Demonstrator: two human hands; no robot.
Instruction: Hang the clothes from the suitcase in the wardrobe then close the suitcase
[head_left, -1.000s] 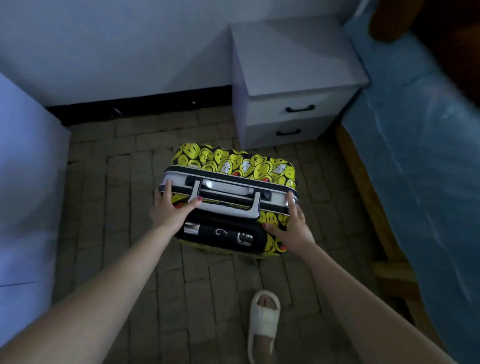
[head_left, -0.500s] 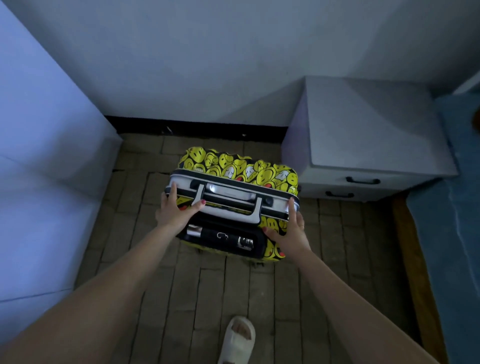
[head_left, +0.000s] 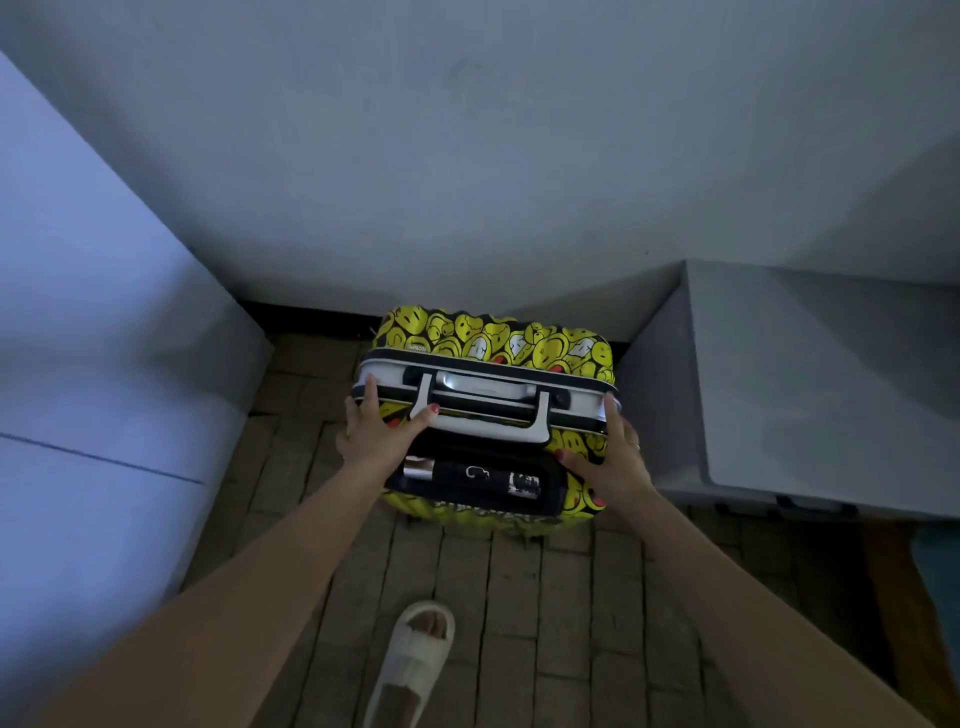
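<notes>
place: home bedroom | cues: white nightstand (head_left: 810, 384), brick floor (head_left: 519, 597), slippered foot (head_left: 413, 654)

You see a glossy hard-plastic suitcase (head_left: 493, 338) with a shiny silvery handle (head_left: 485, 410), standing on a rough matt brick floor (head_left: 519, 597) beside a smooth matt nightstand (head_left: 810, 374).
</notes>
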